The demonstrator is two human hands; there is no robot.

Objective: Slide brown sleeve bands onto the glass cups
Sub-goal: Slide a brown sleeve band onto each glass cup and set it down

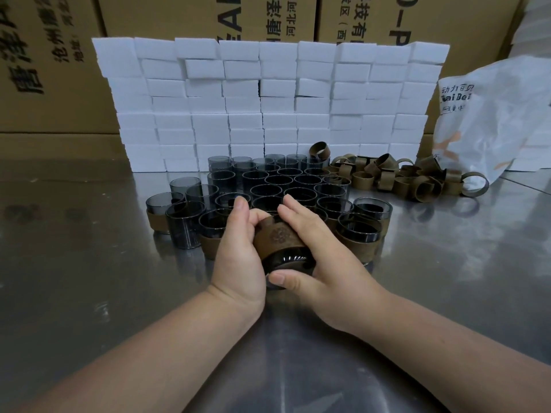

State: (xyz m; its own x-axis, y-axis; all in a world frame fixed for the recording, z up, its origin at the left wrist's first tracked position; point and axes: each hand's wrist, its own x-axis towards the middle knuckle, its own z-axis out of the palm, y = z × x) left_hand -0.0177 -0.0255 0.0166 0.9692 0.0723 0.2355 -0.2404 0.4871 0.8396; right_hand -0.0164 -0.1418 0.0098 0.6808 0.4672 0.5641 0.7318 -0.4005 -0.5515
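Note:
Between both hands I hold a dark glass cup tilted on its side, its base toward me. A brown sleeve band with an embossed pattern wraps its middle. My left hand curls around the cup's left side, fingers over the far end. My right hand grips the right side, thumb under the base. Behind them stand several smoky glass cups, some wearing brown bands. A heap of loose brown bands lies at the back right.
A wall of stacked white foam blocks rises behind the cups, with cardboard cartons beyond it. A white plastic bag sits at the right. Everything rests on a shiny metal table.

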